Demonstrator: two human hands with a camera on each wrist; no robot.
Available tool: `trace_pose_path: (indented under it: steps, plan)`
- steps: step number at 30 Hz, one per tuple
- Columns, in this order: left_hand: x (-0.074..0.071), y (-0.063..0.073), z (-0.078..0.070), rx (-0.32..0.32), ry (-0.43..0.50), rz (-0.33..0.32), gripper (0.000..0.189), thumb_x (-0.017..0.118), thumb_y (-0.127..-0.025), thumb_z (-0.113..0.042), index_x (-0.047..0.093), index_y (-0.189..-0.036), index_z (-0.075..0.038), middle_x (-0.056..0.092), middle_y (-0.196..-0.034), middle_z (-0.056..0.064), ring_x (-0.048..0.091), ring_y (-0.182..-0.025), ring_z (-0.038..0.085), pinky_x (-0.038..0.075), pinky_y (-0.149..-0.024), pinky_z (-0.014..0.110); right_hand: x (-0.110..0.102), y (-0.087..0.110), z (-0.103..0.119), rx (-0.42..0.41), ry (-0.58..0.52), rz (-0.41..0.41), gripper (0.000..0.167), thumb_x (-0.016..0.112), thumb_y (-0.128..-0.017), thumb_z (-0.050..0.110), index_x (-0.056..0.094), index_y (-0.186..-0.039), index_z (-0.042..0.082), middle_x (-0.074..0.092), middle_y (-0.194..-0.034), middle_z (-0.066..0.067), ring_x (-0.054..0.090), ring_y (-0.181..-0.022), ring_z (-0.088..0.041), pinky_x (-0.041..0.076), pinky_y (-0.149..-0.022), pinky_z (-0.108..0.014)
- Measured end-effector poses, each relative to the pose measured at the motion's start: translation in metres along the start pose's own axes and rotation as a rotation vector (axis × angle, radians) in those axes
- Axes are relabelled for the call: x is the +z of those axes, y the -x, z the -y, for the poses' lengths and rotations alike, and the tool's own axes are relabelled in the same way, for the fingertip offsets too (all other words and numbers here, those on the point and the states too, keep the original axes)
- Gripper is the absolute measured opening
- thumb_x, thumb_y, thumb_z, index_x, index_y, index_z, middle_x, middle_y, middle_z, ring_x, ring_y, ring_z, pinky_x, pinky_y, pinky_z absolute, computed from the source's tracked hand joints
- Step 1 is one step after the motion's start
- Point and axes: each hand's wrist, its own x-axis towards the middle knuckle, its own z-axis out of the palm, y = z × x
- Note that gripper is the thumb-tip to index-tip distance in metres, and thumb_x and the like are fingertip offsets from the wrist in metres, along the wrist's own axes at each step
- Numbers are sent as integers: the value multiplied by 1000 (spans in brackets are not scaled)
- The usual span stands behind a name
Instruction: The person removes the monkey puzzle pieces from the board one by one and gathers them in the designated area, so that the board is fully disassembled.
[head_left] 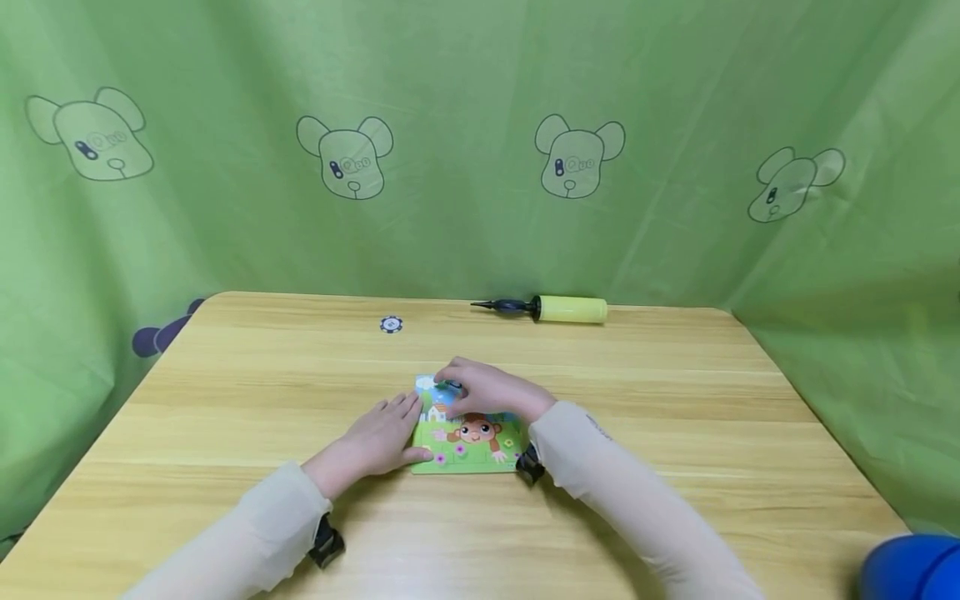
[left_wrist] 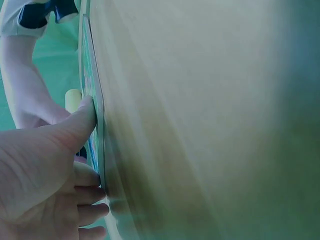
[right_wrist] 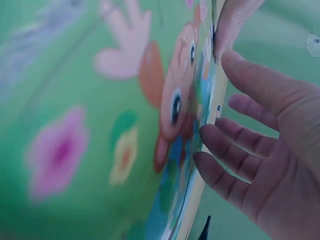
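A jigsaw puzzle board (head_left: 468,454) with a cartoon monkey, flowers and a house lies flat near the middle of the table. Along its left side rests my left hand (head_left: 382,435), fingers nearly straight at the edge; the thumb (left_wrist: 82,120) lies over the board's near left part. My right hand (head_left: 487,390) arches over the top of the picture, covering some of it. In the right wrist view its thumb and loosely bent fingers (right_wrist: 225,182) are spread apart at the board's surface, with nothing seen between them. A small dark patch shows beneath that hand in the head view.
Toward the back of the wooden table (head_left: 645,500) lie a round blue-and-white chip (head_left: 391,324) and a yellow hand pump (head_left: 572,310) with a dark nozzle. A blue rounded object (head_left: 915,567) stands at the bottom right corner. Green curtain (head_left: 465,233) hangs around the table.
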Motion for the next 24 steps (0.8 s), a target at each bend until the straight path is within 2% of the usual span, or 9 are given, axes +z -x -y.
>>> trace_pose_path:
  steps: [3, 7, 11, 16, 24]
  plan:
    - [0, 0, 0, 2, 1, 2, 81, 53, -88, -49, 29, -139, 9, 24, -146, 22, 24, -132, 36, 21, -108, 48, 2, -9, 3, 6, 36, 8, 54, 69, -83, 27, 51, -130, 8, 48, -121, -7, 50, -108, -19, 40, -96, -33]
    - [1, -1, 1, 4, -5, 1, 81, 53, -88, -50, 29, -139, 8, 24, -146, 22, 24, -132, 36, 21, -107, 48, 3, -17, 8, 35, 55, 25, 57, 71, -82, 29, 49, -132, 11, 46, -118, -6, 50, -105, -18, 42, -95, -34]
    - [1, -1, 1, 4, -13, -1, 81, 53, -88, -50, 29, -139, 8, 24, -146, 22, 24, -132, 36, 22, -107, 48, 2, -22, 10, 64, 62, 47, 53, 71, -81, 30, 52, -128, 14, 45, -117, -5, 50, -104, -18, 42, -95, -35]
    - [1, -1, 1, 6, -12, -1, 81, 53, -88, -49, 29, -139, 9, 24, -146, 22, 24, -132, 36, 22, -107, 49, 2, -23, 11, 84, 69, 58, 48, 70, -82, 31, 55, -125, 16, 44, -117, -4, 50, -104, -18, 42, -95, -34]
    - [1, 0, 0, 5, -15, 3, 81, 53, -88, -49, 30, -139, 9, 24, -146, 22, 24, -132, 36, 22, -107, 48, 3, -23, 11, 70, 114, 44, 46, 70, -82, 30, 57, -123, 16, 46, -115, -3, 51, -101, -17, 43, -93, -34]
